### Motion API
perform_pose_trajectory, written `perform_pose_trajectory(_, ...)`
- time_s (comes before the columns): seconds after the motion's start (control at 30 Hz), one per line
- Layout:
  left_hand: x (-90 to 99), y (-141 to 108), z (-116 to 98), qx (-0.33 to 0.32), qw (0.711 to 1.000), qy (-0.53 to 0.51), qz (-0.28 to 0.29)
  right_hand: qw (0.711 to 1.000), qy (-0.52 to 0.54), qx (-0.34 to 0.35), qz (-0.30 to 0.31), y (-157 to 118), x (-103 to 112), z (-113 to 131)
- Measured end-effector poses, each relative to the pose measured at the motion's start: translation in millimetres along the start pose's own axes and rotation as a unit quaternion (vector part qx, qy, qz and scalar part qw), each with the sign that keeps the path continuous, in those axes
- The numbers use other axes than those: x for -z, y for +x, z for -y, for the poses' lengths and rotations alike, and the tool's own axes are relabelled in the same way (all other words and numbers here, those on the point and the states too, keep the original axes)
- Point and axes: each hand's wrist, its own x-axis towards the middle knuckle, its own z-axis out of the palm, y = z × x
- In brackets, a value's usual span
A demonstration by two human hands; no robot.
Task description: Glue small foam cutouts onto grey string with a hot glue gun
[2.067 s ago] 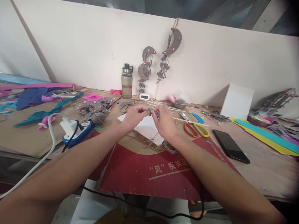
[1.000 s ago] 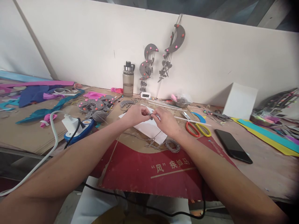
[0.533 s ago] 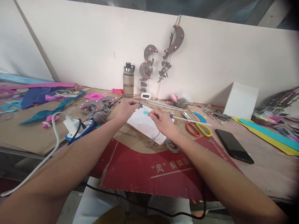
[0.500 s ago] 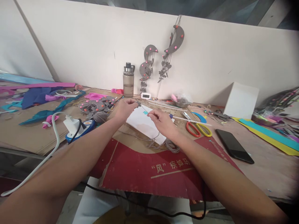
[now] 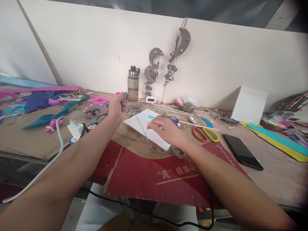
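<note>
My left hand (image 5: 117,107) is raised at the left of the white sheet, its fingers closed on grey cord. Small grey pieces (image 5: 125,95) stick out above its fingertips. From near this hand a length of grey cord (image 5: 141,124) slants down across the sheet toward a loose coil (image 5: 178,152). Over the right part of the white sheet (image 5: 137,121) is my right hand (image 5: 165,128), fingers curled and pinched beside the cord; what they hold is hidden. A small turquoise flower shape (image 5: 150,117) lies on the sheet just beyond them.
Red-and-yellow-handled scissors (image 5: 199,133) and a black phone (image 5: 242,150) lie at the right. A water bottle (image 5: 133,84) and a small digital clock (image 5: 150,99) stand at the back. A white charger plug (image 5: 75,128) is at left. Grey moon ornaments (image 5: 184,41) hang on the wall.
My left hand has moved left and toward me, away from the right hand, with the cord drawn out between them. My right hand has shifted slightly, staying over the sheet.
</note>
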Motion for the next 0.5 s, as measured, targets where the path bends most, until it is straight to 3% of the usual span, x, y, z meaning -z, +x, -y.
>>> perform_pose_trajectory(0.07, -2.8, -4.6, 3.1, -0.001, 1.000, 0.006, 0.025, 0.991, -0.050, -0.098, -0.073, 1.8, 10.9, -17.9)
perform_pose_trajectory(0.13, -6.4, -10.4, 6.2, -0.004, 0.999, 0.015, 0.047, 0.960, -0.152, -0.197, -0.129, 1.9, 22.2, -40.1)
perform_pose_trajectory(0.17, -8.2, -13.3, 7.5, -0.004, 0.998, 0.019, 0.055, 0.940, -0.203, -0.243, -0.129, 1.2, 26.9, -51.4)
perform_pose_trajectory(0.23, -11.3, -18.4, 9.5, -0.003, 0.997, 0.030, 0.068, 0.905, -0.275, -0.319, -0.065, -1.0, 32.7, -71.5)
perform_pose_trajectory(0.33, -14.1, -23.5, 11.8, 0.001, 0.995, 0.050, 0.085, 0.889, -0.280, -0.358, 0.063, -3.5, 30.2, -92.3)
perform_pose_trajectory(0.4, -15.0, -25.4, 13.2, -0.002, 0.994, 0.057, 0.096, 0.888, -0.259, -0.371, 0.081, -4.0, 23.9, -100.1)
perform_pose_trajectory(0.5, -15.4, -26.9, 15.5, -0.002, 0.992, 0.059, 0.109, 0.890, -0.230, -0.391, 0.039, -4.3, 17.0, -106.3)
